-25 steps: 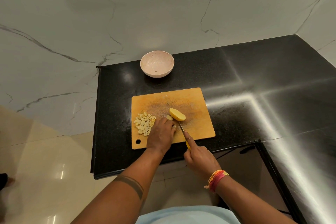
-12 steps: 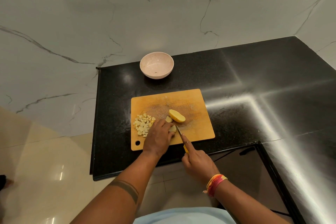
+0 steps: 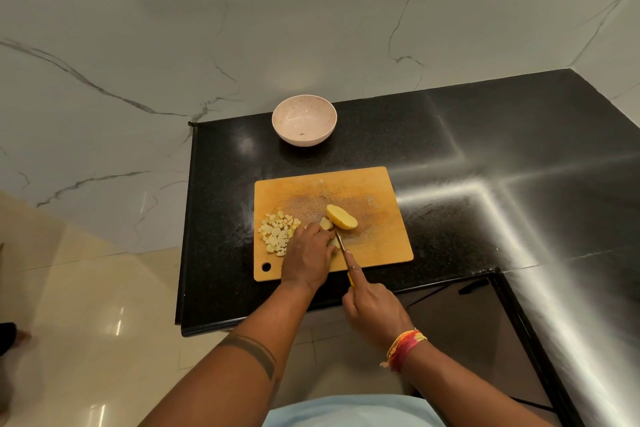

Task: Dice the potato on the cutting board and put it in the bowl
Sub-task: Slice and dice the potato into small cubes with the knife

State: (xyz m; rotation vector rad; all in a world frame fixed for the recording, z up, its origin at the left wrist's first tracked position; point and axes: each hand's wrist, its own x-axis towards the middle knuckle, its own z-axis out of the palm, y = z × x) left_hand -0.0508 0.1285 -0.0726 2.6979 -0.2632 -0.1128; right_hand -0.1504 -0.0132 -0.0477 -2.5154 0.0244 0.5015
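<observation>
On the wooden cutting board (image 3: 377, 218), the left hand (image 3: 308, 256) curls over a small potato piece (image 3: 325, 224), while the right hand (image 3: 372, 305) grips a yellow-handled knife (image 3: 342, 246) beside it. A potato half (image 3: 341, 217) lies just beyond, diced cubes (image 3: 278, 232) sit left, and the pink bowl (image 3: 304, 120) stands well apart behind the board.

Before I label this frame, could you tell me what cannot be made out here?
- Head view: the potato piece being cut is mostly hidden under the left hand.
- The knife handle is covered by the right hand.
- The speck in the bowl is too small to identify.
</observation>
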